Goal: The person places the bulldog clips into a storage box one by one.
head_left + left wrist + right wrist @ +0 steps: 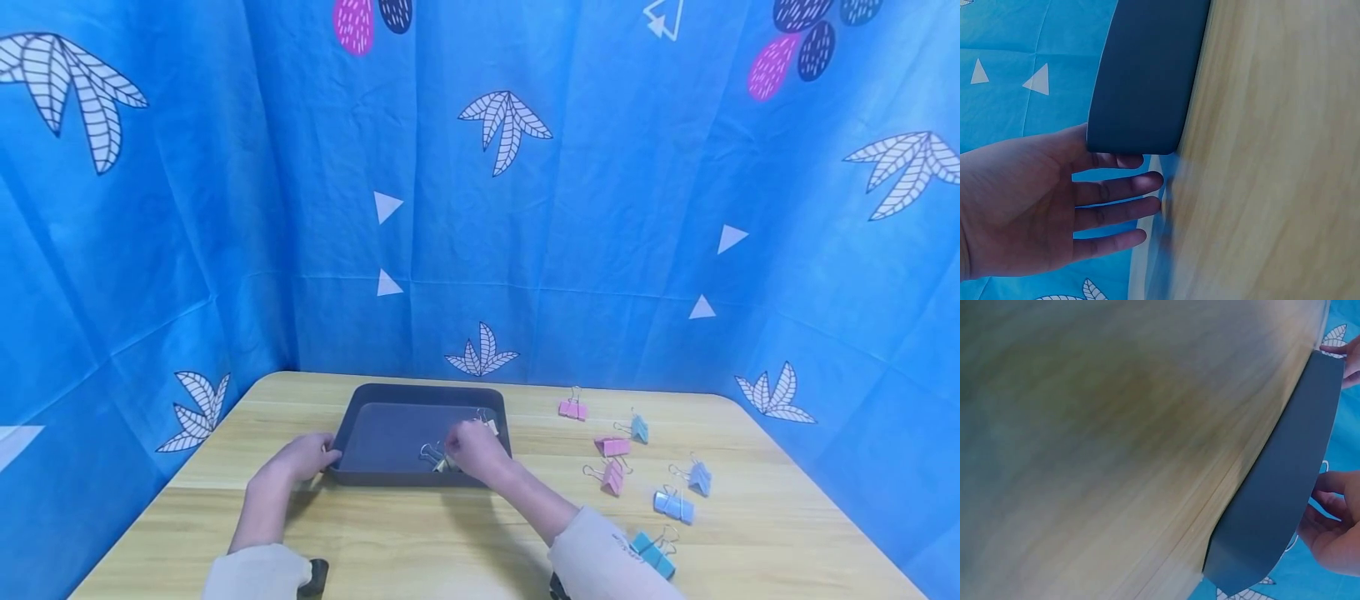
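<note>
Hands differ: left point(1029, 206) straight-fingered, right's point(476, 450) grip unclear; only head view reveals tray's point(382, 437) inside.

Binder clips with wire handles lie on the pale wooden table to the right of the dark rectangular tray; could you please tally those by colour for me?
Pink metal binder clips: 3
Teal metal binder clips: 2
Light blue metal binder clips: 2
Total: 7
</note>
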A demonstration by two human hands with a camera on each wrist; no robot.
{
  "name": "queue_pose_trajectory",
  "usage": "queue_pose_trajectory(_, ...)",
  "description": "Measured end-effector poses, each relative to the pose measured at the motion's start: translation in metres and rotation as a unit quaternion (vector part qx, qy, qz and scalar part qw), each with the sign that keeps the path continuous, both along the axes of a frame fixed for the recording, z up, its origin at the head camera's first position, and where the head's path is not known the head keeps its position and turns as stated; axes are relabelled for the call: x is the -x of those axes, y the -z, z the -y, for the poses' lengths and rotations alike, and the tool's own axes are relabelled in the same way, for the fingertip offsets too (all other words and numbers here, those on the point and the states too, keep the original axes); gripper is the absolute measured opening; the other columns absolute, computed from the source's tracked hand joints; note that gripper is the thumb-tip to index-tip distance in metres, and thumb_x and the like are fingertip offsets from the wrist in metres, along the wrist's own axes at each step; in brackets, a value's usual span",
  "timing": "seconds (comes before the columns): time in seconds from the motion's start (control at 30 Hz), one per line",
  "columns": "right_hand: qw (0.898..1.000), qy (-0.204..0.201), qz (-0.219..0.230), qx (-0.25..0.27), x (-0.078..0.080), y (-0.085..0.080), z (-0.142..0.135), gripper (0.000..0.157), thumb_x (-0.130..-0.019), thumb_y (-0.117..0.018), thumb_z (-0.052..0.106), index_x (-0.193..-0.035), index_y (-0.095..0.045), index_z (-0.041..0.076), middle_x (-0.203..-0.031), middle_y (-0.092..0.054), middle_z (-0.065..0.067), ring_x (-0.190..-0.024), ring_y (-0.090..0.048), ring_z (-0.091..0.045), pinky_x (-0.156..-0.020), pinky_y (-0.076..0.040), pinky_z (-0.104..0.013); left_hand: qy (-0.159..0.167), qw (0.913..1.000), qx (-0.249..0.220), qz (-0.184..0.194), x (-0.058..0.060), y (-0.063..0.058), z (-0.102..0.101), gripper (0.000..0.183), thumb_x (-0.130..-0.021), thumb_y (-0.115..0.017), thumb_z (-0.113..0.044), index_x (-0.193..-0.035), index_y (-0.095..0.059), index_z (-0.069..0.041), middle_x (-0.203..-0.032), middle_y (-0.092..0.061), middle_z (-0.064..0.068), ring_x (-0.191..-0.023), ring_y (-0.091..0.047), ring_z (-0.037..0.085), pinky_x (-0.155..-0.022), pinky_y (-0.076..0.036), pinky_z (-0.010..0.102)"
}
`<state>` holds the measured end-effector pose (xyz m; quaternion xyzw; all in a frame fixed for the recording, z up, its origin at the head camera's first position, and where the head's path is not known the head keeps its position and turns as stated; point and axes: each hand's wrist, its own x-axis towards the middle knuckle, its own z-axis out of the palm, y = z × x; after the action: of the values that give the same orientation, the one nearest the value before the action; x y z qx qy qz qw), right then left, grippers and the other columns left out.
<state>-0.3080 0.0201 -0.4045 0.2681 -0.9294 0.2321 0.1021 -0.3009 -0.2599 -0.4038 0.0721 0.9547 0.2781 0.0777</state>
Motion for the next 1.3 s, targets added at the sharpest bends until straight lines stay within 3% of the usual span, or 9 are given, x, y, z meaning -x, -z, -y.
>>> queue_pose_trajectory(0.37,0.999,0.005,-0.028,-0.036,-0.001,-0.001,0.001,0.010,-0.076,-0.063,-0.002,-0.081,-0.071,0.002,-0.079,-0.068,-0.007,-0.074,-0.065,-0.019,-0.066,-0.051,-0.021,-0.005,1.0000,0.004,0.004,0.000,-0.001,-0.001,0.028,-0.094,-0.049,-0.012,-0.113,-0.055,0.008,-0.080,-0.057,0.006,-0.074,-0.053,0.021,-0.066,-0.046,0.040)
queue_pose_trajectory(0.73,0.999,0.007,-0.014,-0.052,-0.003,0.000,0.001,0.010,-0.078,-0.065,0.001,-0.086,-0.071,0.002,-0.083,-0.068,-0.007,-0.078,-0.065,-0.020,-0.068,-0.051,-0.021,-0.010,0.9999,0.001,0.005,-0.002,-0.001,-0.003,0.030,-0.094,-0.049,-0.012,-0.114,-0.054,0.009,-0.080,-0.057,0.006,-0.074,-0.053,0.021,-0.066,-0.046,0.040)
queue_pose_trajectory(0.97,1.000,-0.009,0.017,-0.024,-0.007,-0.005,0.000,0.010,-0.082,-0.064,0.003,-0.090,-0.069,-0.002,-0.083,-0.068,-0.009,-0.075,-0.065,-0.019,-0.068,-0.051,-0.022,-0.004,1.0000,-0.001,0.000,-0.004,-0.002,-0.002,0.024,-0.093,-0.050,-0.012,-0.106,-0.057,0.006,-0.080,-0.057,0.007,-0.076,-0.053,0.022,-0.068,-0.045,0.041)
queue_pose_trajectory(1.0,0.999,-0.009,0.027,-0.018,-0.009,-0.007,-0.001,0.011,-0.082,-0.064,0.003,-0.090,-0.068,-0.002,-0.081,-0.068,-0.008,-0.074,-0.064,-0.018,-0.067,-0.051,-0.022,-0.002,1.0000,-0.001,-0.003,0.003,0.006,0.002,0.024,-0.094,-0.050,-0.015,-0.106,-0.057,0.005,-0.080,-0.057,0.006,-0.076,-0.053,0.022,-0.068,-0.045,0.041)
queue_pose_trajectory(1.1,0.999,-0.015,0.051,0.003,-0.012,-0.012,-0.004,0.011,-0.083,-0.062,0.002,-0.091,-0.068,-0.002,-0.078,-0.067,-0.005,-0.071,-0.063,-0.016,-0.067,-0.051,-0.023,-0.001,1.0000,0.001,-0.004,0.003,0.006,0.003,0.025,-0.093,-0.050,-0.015,-0.107,-0.057,0.005,-0.080,-0.057,0.006,-0.076,-0.053,0.022,-0.069,-0.044,0.041)
queue_pose_trajectory(1.3,1.000,-0.018,0.008,0.010,-0.017,-0.019,-0.017,0.010,-0.081,-0.062,0.001,-0.089,-0.068,-0.002,-0.083,-0.067,-0.009,-0.076,-0.063,-0.019,-0.069,-0.051,-0.024,-0.009,0.9999,-0.005,0.005,-0.003,-0.002,-0.001,0.024,-0.093,-0.050,-0.013,-0.107,-0.057,0.005,-0.079,-0.056,0.006,-0.074,-0.052,0.022,-0.066,-0.045,0.040)
